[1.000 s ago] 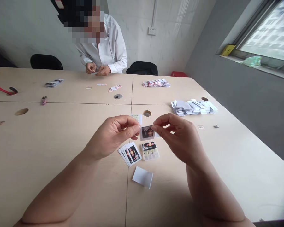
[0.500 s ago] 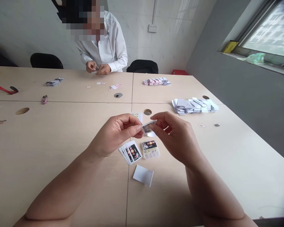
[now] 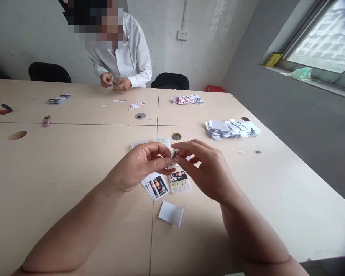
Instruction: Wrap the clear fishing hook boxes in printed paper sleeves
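Over the table (image 3: 109, 230), a small white card with dark print (image 3: 174, 155) is pinched between the fingertips of my left hand (image 3: 139, 165) and my right hand (image 3: 208, 166). Both hands are closed on it, and their fingers hide much of it. Just below lie several fanned cards with black printed panels (image 3: 161, 186). Right of them sits a clear plastic case (image 3: 181, 187) with a black printed strip and pale small items inside. Nearer me is a white folded paper (image 3: 170, 213). Beyond my fingers another clear case (image 3: 163, 142) shows in part.
A co-worker in a white shirt (image 3: 135, 50) handles something small across the table. Heaped white cards (image 3: 232, 129) lie at right, with red-edged card bundles (image 3: 186, 100) farther back. Pink clippers (image 3: 46, 121) and a round table hole (image 3: 18, 135) are at left.
The card has turned in my fingers, so less of its printed face shows. My right fingertips have moved closer to the left ones. The view has shifted slightly right.
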Action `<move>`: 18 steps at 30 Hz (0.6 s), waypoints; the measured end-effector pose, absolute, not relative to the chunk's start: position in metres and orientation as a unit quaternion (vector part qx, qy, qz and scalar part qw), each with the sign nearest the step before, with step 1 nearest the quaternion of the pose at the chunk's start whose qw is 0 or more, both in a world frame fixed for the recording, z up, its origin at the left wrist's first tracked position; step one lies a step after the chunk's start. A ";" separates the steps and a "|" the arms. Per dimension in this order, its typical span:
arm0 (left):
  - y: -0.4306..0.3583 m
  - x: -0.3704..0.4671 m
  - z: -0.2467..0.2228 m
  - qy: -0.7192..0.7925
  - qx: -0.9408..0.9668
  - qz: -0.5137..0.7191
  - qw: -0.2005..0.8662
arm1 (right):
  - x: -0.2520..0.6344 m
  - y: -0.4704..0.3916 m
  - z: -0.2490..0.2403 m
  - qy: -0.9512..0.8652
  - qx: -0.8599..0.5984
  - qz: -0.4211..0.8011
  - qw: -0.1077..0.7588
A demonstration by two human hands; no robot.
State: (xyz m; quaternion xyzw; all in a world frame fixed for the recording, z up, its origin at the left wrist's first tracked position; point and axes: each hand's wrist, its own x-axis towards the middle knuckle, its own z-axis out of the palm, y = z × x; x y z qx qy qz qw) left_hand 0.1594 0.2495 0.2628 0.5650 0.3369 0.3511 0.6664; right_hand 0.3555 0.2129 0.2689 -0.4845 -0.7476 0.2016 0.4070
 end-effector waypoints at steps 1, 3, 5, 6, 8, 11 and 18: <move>0.249 0.159 0.264 0.338 0.564 0.350 0.668 | 0.355 0.213 0.270 -0.745 -0.483 0.209 0.410; 0.249 0.160 0.265 0.341 0.563 0.347 0.669 | 0.355 0.212 0.271 -0.740 -0.474 0.228 0.419; 0.249 0.160 0.265 0.342 0.566 0.346 0.666 | 0.354 0.212 0.274 -0.736 -0.461 0.255 0.425; 0.249 0.160 0.264 0.344 0.569 0.346 0.663 | 0.354 0.212 0.275 -0.733 -0.458 0.268 0.425; 0.248 0.160 0.263 0.348 0.575 0.350 0.653 | 0.353 0.212 0.277 -0.728 -0.456 0.289 0.423; 0.246 0.161 0.262 0.358 0.590 0.355 0.631 | 0.354 0.212 0.278 -0.723 -0.461 0.292 0.423; 0.240 0.162 0.263 0.378 0.622 0.359 0.585 | 0.354 0.209 0.280 -0.723 -0.465 0.284 0.425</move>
